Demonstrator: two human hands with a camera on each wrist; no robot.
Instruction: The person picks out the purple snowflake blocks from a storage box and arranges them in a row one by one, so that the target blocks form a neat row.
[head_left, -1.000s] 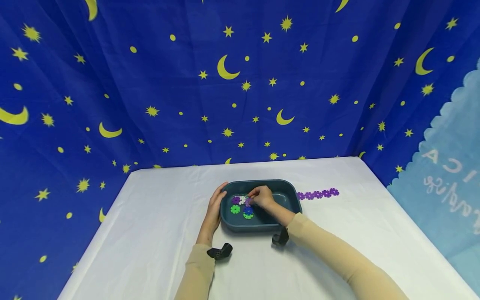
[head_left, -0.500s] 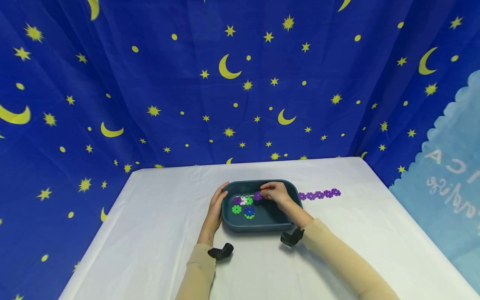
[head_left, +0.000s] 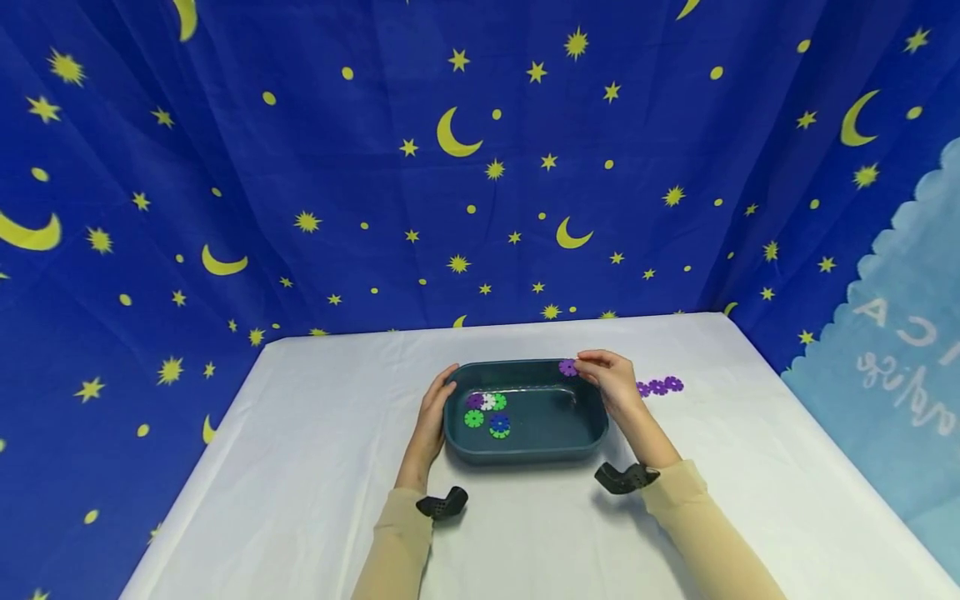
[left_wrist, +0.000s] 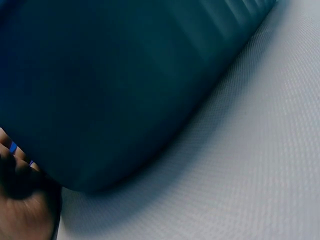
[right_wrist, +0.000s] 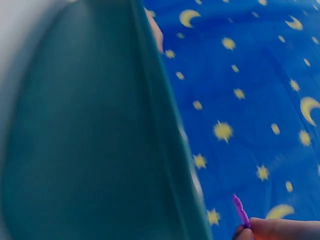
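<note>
At the far right corner of the dark teal plastic bin (head_left: 517, 457), my right hand (head_left: 611, 379) pinches a purple snowflake disc (head_left: 567, 367) between thumb and fingers. The same disc (right_wrist: 241, 210) stands edge-on at the fingertips in the right wrist view. My left hand (head_left: 431, 412) holds the bin's left side, with fingertips at the rim near the back corner. Inside the bin lie another purple disc (head_left: 475, 402), a white disc (head_left: 488, 402), several green ones including one green disc (head_left: 473, 419), and a blue disc (head_left: 499, 423) overlapping a green one.
A row of purple discs (head_left: 657, 387) lies on the white tablecloth (head_left: 525, 533) right of the bin, partly hidden by my right hand. A blue curtain (head_left: 360, 167) with moons and stars hangs behind the table. Black wrist cameras (head_left: 442, 503) sit on both wrists.
My right hand has lifted the purple disc from among the others and carried it right and back to the bin's far right rim. My left hand stays at the bin's left side.
</note>
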